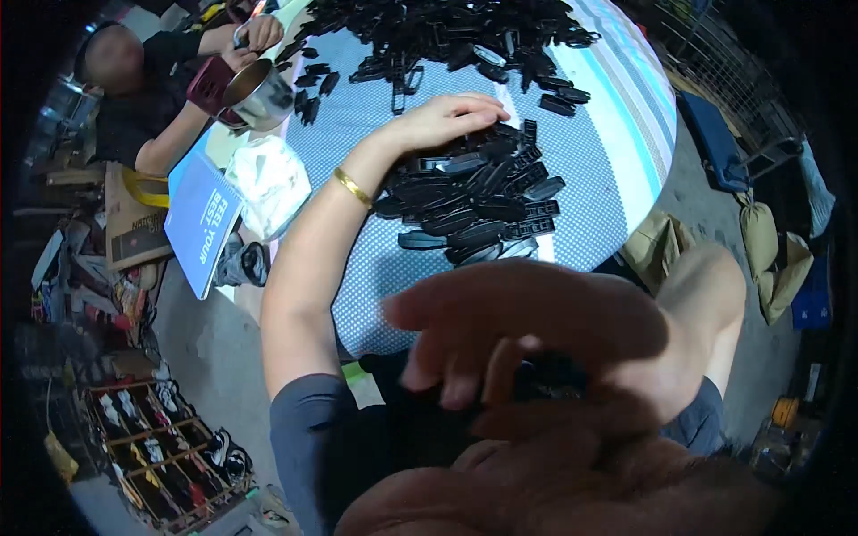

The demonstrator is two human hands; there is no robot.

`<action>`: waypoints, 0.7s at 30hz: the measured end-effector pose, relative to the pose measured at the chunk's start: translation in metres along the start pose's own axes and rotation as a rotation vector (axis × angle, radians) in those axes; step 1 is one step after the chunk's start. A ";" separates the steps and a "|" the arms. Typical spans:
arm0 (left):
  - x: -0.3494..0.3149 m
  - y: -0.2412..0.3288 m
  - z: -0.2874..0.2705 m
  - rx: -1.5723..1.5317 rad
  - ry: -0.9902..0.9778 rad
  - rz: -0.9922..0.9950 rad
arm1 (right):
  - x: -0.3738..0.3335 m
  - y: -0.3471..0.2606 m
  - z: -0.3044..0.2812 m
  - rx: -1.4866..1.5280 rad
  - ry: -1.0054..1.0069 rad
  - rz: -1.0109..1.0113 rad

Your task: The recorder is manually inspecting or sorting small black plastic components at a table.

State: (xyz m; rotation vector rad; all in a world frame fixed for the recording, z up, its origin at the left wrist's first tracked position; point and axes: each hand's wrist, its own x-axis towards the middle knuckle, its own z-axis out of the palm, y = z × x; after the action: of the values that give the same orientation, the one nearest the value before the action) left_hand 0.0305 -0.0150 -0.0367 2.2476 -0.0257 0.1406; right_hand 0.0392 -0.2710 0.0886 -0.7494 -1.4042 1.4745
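Observation:
My left hand [454,121] rests with its fingers stretched out at the far edge of a heap of small black oblong pieces [478,192], which look like slotted plastic parts. A gold bracelet [352,188] circles my left wrist. Close in front of the camera, my right hand [536,326] is raised, dark and somewhat blurred. Its fingers are apart, some of them bent, and I see nothing held in it. It covers the near table edge and part of my lap. A larger pile of similar black pieces [447,36] spreads over the far side of the table.
The round table [590,210] has a patterned, striped cloth. At its left are a blue notebook [201,219], a white plastic bag [268,183] and a metal mug [259,94] beside a maroon object. Another person's hands [259,36] work at the far left. A divided crate [165,447] stands on the floor.

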 end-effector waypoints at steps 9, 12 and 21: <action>-0.010 0.010 -0.001 -0.123 -0.186 -0.003 | -0.008 0.023 -0.139 -1.743 0.500 -0.135; -0.013 0.022 -0.001 -0.199 -0.214 -0.096 | -0.016 0.050 -0.218 -1.671 0.698 0.408; -0.007 -0.001 0.000 -0.782 0.267 -0.380 | 0.044 0.088 -0.211 -1.400 0.579 0.324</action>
State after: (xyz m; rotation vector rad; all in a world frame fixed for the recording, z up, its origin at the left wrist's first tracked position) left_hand 0.0234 -0.0142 -0.0384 1.4083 0.4174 0.1844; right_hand 0.1939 -0.1384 -0.0226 -2.1054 -1.7368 0.1564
